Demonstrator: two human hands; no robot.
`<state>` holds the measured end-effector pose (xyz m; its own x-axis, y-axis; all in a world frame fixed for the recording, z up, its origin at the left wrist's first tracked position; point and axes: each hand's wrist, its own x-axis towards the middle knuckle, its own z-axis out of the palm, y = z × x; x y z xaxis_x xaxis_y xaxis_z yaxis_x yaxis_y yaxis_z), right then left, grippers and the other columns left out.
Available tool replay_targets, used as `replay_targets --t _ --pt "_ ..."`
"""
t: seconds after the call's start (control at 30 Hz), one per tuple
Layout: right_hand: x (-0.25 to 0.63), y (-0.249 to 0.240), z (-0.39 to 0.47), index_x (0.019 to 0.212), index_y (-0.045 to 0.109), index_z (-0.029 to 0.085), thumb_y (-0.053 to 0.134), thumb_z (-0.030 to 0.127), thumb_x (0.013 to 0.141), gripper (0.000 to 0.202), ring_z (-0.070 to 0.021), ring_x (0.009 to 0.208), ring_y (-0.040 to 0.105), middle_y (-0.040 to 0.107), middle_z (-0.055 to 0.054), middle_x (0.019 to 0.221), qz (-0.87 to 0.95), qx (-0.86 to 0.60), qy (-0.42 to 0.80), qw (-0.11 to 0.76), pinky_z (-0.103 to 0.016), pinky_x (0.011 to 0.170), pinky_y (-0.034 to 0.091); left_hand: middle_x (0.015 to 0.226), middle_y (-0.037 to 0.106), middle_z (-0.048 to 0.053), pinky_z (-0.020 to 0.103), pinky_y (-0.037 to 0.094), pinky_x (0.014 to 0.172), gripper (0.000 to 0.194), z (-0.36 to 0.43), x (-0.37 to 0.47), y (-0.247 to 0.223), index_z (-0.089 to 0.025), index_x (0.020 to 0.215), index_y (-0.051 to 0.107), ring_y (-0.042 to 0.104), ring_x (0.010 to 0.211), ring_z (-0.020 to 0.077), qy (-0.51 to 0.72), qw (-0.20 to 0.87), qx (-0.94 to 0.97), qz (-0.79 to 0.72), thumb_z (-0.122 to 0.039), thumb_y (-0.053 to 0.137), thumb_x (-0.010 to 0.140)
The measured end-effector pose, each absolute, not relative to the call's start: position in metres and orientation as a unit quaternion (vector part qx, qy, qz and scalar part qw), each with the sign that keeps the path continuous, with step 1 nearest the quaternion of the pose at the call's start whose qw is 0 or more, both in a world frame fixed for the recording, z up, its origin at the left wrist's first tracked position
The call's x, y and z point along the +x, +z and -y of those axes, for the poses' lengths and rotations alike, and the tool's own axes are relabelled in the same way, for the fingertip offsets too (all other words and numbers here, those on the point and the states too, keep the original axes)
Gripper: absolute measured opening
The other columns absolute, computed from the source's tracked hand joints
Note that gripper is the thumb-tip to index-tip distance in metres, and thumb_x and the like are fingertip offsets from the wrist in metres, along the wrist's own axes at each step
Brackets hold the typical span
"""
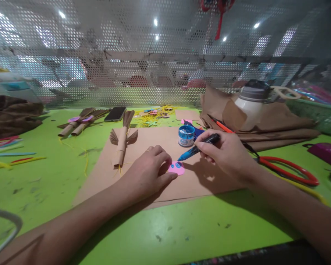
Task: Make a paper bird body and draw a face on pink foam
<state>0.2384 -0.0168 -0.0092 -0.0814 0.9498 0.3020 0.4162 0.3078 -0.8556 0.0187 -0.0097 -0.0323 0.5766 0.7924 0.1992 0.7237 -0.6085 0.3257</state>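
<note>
Fingers of our right hand grip a blue-tipped marker at the pink cutout; our left hand grips the cutout's left edge, presumably to steady it flat on brown paper.

A green, smudged table carries brown paper; a black phone; orange-handled scissors; yellow shreds.

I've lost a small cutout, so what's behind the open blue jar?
Behind the jar, a dark blue piece shows at its right, with a bit of pink beyond. Whatever the jar itself covers can't be seen.
</note>
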Motion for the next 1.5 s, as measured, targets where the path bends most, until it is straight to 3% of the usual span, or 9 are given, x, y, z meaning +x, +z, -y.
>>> replay_targets --t 0.5,1.5 --pt "0.2384 -0.0016 0.0189 0.072 0.061 0.016 0.06 0.023 0.077 0.008 -0.0109 0.049 0.046 0.053 0.003 0.053 0.691 -0.53 0.276 0.407 -0.026 0.051 0.036 0.098 0.055 0.007 0.038 0.045 0.079 0.025 0.0092 0.0172 -0.0339 -0.019 0.093 0.061 0.052 0.091 0.0227 0.162 0.099 0.886 -0.424 -0.043 0.058 0.086" --pt "0.236 -0.0056 0.0189 0.074 0.06 0.017 0.06 0.024 0.078 0.008 -0.0104 0.047 0.045 0.051 0.004 0.052 0.673 -0.517 0.293 0.441 -0.026 0.05 0.036 0.098 0.056 0.007 0.038 0.046 0.079 0.026 0.0092 0.0173 -0.0344 -0.019 0.093 0.061 0.052 0.091 0.0233 0.168 0.097 0.884 -0.425 -0.044 0.058 0.086"
